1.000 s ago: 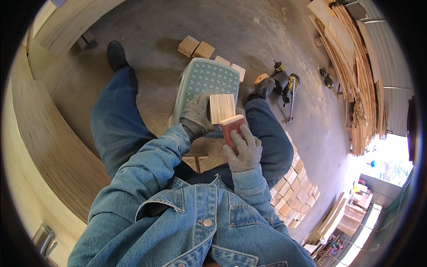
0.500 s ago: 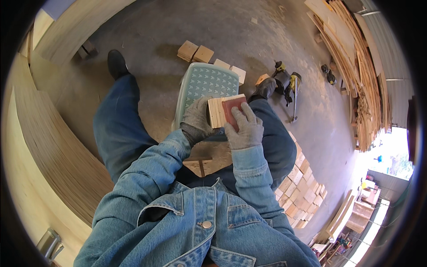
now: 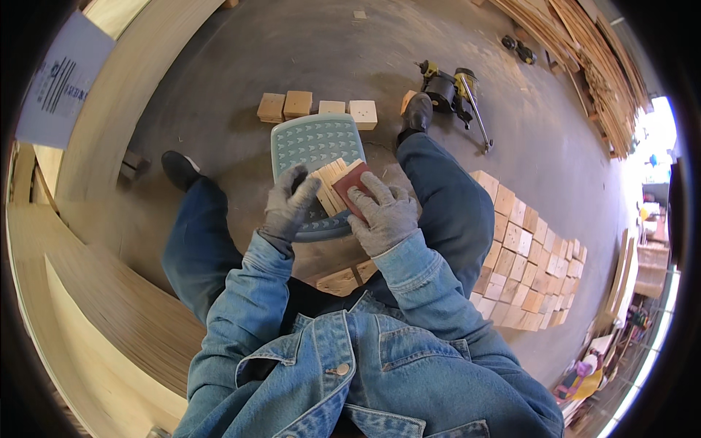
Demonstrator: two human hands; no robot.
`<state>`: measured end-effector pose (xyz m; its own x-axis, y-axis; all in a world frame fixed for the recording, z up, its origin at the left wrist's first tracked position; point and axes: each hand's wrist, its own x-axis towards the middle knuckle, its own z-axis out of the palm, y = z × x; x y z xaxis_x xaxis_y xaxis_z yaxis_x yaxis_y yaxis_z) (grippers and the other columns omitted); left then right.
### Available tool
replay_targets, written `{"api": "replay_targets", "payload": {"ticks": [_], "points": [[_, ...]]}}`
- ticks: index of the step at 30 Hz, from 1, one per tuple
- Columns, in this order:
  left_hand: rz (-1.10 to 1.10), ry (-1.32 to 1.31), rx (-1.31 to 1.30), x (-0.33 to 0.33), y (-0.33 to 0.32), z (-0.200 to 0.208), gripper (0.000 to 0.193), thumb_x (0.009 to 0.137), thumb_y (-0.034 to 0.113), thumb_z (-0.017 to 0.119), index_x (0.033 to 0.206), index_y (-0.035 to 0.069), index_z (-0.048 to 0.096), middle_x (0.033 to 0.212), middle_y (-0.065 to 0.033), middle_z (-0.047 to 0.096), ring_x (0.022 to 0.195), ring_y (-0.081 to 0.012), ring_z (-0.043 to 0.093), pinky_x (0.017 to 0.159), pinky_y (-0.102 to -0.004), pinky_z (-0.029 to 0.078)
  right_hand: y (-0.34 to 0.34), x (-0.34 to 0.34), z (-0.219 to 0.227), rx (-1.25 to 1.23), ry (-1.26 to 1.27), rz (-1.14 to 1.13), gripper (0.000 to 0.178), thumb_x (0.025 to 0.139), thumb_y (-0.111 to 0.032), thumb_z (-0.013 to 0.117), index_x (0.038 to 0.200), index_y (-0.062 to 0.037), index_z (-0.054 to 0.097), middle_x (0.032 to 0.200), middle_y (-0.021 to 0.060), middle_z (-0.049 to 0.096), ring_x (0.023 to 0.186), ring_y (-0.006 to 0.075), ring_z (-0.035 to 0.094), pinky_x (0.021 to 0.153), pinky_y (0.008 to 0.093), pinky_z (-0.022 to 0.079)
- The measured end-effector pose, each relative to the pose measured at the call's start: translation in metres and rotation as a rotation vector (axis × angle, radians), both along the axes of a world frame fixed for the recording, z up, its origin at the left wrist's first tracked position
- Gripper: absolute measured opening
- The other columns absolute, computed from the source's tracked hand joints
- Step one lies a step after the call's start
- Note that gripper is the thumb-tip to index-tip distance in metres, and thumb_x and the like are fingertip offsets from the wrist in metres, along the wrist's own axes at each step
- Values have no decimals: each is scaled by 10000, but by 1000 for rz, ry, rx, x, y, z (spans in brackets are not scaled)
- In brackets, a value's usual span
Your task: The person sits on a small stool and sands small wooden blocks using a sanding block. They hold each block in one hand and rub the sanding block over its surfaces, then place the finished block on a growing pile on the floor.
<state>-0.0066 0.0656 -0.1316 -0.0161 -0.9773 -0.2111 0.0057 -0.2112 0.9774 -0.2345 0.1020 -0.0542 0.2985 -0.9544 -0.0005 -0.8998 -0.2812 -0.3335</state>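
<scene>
My gloved left hand [image 3: 287, 204] is open, its fingers apart and bent, just left of a small stack of light wooden squares [image 3: 326, 175]. The stack stands on edge over a light teal plastic stool [image 3: 290, 140] between my legs. On its right end is a square wooden piece with a reddish-brown face [image 3: 350, 184]. My gloved right hand [image 3: 387, 217] is closed on this piece, with fingers pressed across the face and the thumb at its lower side. The back side of the stack is hidden from view.
Several square wooden blocks [image 3: 363, 114] lie in a row beyond the stool. A yellow-and-black nail gun [image 3: 441, 90] is on the floor by my right foot. Many stacked blocks [image 3: 524, 257] stand at the right. Layered wooden sheets [image 3: 120, 306] line the left; long boards [image 3: 584, 80] lie far right.
My left hand has come off the wooden stack and opened to its left. The stack has tilted and sits lower over the stool, my right hand staying on it. The view has turned.
</scene>
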Motion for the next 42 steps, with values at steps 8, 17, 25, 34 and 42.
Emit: {"api": "replay_targets", "payload": {"ticks": [8, 17, 25, 34, 42], "points": [[-215, -295, 184, -4, -68, 25, 371, 988, 349, 745, 1141, 13, 788, 1014, -73, 784, 921, -152, 691, 859, -310, 543, 0, -6, -11, -92, -41, 0, 539, 810, -326, 822, 1331, -222, 732, 1524, 69, 569, 1213, 442, 589, 990, 568, 484], [-234, -341, 249, 6, -82, 5, 342, 996, 318, 721, 1138, 14, 791, 1004, -88, 790, 921, -184, 712, 863, -320, 555, -1, -7, -11, -78, -81, 14, 561, 816, -319, 813, 1359, -223, 711, 1532, 73, 561, 1226, 437, 581, 1008, 576, 461], [-155, -225, 298, 8, -78, 0, 359, 1034, 333, 671, 1163, 15, 776, 996, -76, 780, 892, -173, 706, 839, -301, 560, -1, -7, -6, -31, -26, 14, 524, 886, -340, 762, 1391, -217, 695, 1575, 71, 519, 1248, 416, 558, 1047, 558, 442], [22, 34, 278, 15, -70, 2, 336, 1056, 326, 682, 1073, -1, 756, 922, -56, 743, 812, -145, 689, 778, -291, 574, -2, -7, -7, -30, -57, 0, 536, 854, -328, 787, 1371, -213, 708, 1551, 72, 543, 1247, 427, 562, 1038, 558, 452], [363, 39, 199, 72, -63, 6, 341, 1029, 368, 731, 882, 61, 701, 643, -17, 620, 501, -128, 560, 494, -287, 466, -3, -10, -13, -42, -116, 0, 531, 839, -320, 797, 1353, -205, 723, 1549, 79, 553, 1235, 449, 572, 1058, 558, 462]]}}
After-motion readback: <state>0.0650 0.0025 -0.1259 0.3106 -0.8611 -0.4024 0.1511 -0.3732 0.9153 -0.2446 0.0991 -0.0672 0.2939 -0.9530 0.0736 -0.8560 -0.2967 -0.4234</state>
